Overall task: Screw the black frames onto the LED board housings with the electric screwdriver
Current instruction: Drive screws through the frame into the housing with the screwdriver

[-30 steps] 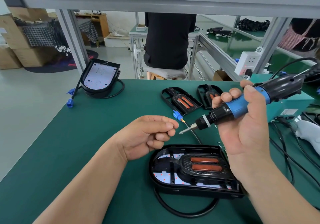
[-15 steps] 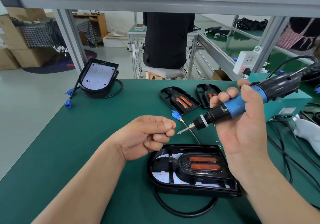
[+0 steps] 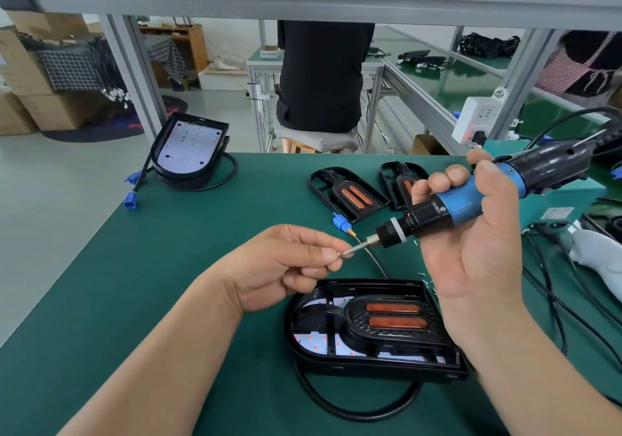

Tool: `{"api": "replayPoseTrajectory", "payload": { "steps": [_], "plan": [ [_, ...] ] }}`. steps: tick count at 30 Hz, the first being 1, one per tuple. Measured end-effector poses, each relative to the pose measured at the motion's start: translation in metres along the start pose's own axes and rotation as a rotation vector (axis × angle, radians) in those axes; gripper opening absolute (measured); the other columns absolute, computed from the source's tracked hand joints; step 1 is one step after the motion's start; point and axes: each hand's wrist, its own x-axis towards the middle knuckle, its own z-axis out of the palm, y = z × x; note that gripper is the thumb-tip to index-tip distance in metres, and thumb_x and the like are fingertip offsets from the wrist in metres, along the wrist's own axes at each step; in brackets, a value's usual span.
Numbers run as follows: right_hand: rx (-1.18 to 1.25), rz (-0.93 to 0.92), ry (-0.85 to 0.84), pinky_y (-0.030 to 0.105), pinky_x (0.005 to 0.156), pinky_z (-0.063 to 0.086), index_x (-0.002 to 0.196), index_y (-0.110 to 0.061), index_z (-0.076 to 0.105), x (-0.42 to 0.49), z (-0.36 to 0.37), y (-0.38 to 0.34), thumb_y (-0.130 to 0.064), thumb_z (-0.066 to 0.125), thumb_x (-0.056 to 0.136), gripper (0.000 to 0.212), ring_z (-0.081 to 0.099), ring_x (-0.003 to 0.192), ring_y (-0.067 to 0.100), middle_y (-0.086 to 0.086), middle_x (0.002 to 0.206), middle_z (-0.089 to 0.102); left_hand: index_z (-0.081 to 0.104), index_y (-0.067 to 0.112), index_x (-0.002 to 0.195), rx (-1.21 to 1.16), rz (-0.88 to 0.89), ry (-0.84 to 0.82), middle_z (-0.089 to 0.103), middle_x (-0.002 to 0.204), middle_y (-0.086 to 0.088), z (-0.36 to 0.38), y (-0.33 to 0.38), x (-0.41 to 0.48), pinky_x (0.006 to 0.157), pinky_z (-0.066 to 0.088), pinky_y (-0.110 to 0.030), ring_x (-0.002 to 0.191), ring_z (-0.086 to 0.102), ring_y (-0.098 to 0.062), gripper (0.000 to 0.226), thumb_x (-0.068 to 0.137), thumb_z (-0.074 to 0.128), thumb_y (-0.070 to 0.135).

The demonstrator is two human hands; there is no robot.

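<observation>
My right hand [image 3: 471, 247] grips the blue and black electric screwdriver [image 3: 464, 200], held above the table with its bit pointing left. My left hand [image 3: 282, 267] pinches a small screw [image 3: 339, 253] between thumb and forefinger, right at the bit's tip. Below both hands lies an LED board housing [image 3: 336, 358] with a black frame [image 3: 387, 324] with two orange strips resting in it. Two more black frames, one [image 3: 346, 193] beside the other [image 3: 400, 176], lie further back. Another housing [image 3: 188, 152] with its bare LED board stands at the back left.
The green table [image 3: 134, 301] ends at left and back. Black cables [image 3: 565, 301] and a white tool [image 3: 599, 253] lie at right. Small screws [image 3: 427, 280] are scattered beside the near housing. A blue connector [image 3: 340, 221] lies mid-table. A person in black sits beyond the table.
My left hand has brought the screw up to the screwdriver's bit tip. The screwdriver has stayed nearly still in my right hand.
</observation>
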Motion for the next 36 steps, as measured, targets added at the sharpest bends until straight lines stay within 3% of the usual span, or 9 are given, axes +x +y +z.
{"api": "replayPoseTrajectory", "payload": {
  "steps": [15, 26, 31, 36],
  "plan": [
    [-0.046, 0.007, -0.018, 0.036, 0.098, 0.051, 0.116, -0.020, 0.056, -0.0010, 0.0009, 0.0027, -0.019, 0.060, 0.105, 0.012, 0.058, 0.079, 0.015, -0.003, 0.088, 0.056, 0.080, -0.001, 0.101, 0.058, 0.000, 0.019, 0.064, 0.082, -0.012, 0.0033, -0.0001, -0.0008, 0.043, 0.027, -0.012, 0.062, 0.035, -0.009, 0.021, 0.083, 0.069, 0.000],
    [-0.100, 0.031, 0.069, 0.038, 0.097, 0.055, 0.118, -0.016, 0.052, 0.0020, 0.0013, 0.0061, -0.040, 0.072, 0.096, 0.038, 0.061, 0.081, 0.016, -0.002, 0.090, 0.060, 0.084, 0.006, 0.097, 0.121, 0.068, 0.101, 0.064, 0.078, -0.011, -0.0005, -0.0021, 0.0038, 0.045, 0.026, -0.014, 0.063, 0.031, -0.012, 0.019, 0.080, 0.074, 0.002],
    [-0.056, 0.023, 0.120, 0.038, 0.096, 0.054, 0.112, -0.016, 0.053, 0.0015, 0.0015, 0.0066, -0.039, 0.066, 0.102, 0.028, 0.059, 0.081, 0.017, -0.001, 0.089, 0.059, 0.083, 0.008, 0.097, 0.079, 0.116, 0.071, 0.063, 0.081, -0.013, -0.0005, -0.0046, 0.0065, 0.045, 0.028, -0.014, 0.056, 0.034, -0.007, 0.018, 0.084, 0.073, 0.001],
    [-0.075, 0.012, 0.018, 0.037, 0.101, 0.050, 0.117, -0.018, 0.053, 0.0006, 0.0033, 0.0029, -0.032, 0.062, 0.107, 0.019, 0.058, 0.084, 0.015, -0.003, 0.092, 0.057, 0.082, 0.008, 0.096, 0.048, 0.117, 0.029, 0.065, 0.081, -0.013, -0.0003, -0.0035, 0.0054, 0.045, 0.029, -0.014, 0.057, 0.033, -0.008, 0.019, 0.085, 0.070, -0.001]
  ]
}}
